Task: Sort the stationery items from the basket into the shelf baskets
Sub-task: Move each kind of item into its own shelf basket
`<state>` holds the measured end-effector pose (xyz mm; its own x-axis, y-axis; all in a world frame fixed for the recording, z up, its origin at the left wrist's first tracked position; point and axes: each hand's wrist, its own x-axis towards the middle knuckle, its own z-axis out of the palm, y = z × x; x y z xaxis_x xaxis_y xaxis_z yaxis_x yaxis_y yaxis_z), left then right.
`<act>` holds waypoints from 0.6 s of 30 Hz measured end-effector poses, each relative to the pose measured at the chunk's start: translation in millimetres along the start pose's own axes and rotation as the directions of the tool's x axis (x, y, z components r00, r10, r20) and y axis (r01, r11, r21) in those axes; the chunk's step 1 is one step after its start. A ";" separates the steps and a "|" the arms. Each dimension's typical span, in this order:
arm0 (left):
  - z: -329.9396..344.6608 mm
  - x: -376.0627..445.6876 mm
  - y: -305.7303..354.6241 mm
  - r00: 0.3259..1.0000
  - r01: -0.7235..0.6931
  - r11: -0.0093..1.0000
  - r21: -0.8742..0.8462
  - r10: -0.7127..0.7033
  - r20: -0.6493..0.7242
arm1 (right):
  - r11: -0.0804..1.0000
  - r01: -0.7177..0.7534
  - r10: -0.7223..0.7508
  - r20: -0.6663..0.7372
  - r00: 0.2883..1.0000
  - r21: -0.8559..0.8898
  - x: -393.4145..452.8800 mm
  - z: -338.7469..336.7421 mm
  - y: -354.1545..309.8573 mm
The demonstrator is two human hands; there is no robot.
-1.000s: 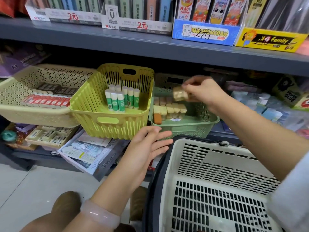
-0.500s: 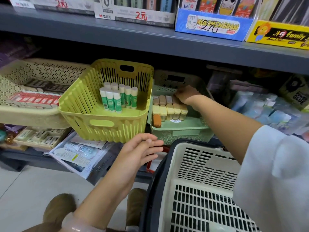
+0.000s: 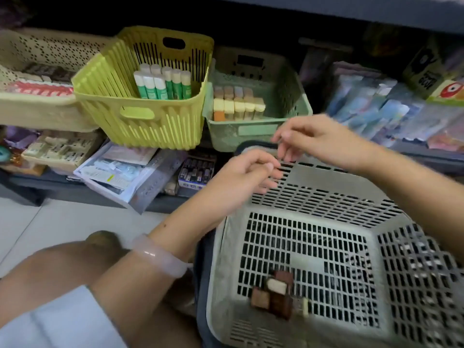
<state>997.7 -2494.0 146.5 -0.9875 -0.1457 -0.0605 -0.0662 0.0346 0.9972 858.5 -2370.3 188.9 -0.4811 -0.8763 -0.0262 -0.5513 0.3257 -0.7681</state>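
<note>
Hovering over the grey basket's (image 3: 313, 194) far rim at 12 o'clock, both hands, left (image 3: 247, 177) and right (image 3: 316, 140), hang loosely curled and empty, while small erasers (image 3: 273, 293) lie inside near its 7 o'clock corner.

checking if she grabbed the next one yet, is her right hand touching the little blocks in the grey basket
Apart. The head view shows the right hand above the grey basket's far rim, blocks lying on its floor nearer the camera.

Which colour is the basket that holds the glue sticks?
Yellow-green basket; head view shows it best.
</note>
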 end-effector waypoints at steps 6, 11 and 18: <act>29.2 -2.0 -31.2 0.970 -0.074 0.767 0.637 -0.092 0.223 | 0.878 -0.167 0.388 0.461 0.798 -0.450 -76.8 92.7 89.7; 32.1 -2.0 -42.7 0.932 -0.162 0.585 0.795 -0.173 0.318 | 0.812 -0.024 0.422 0.557 0.715 -0.584 -107.5 161.2 114.6; 32.6 0.1 -41.6 0.967 -0.068 0.636 0.768 -0.147 0.207 | 0.844 -0.035 0.307 0.430 0.849 -0.535 -108.2 164.7 118.4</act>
<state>995.7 -2463.2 103.6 -0.9751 0.0581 -0.2138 -0.0855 0.7915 0.6051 957.6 -2295.5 -4.6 -0.2851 -0.7965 -0.5332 -0.8133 0.4954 -0.3051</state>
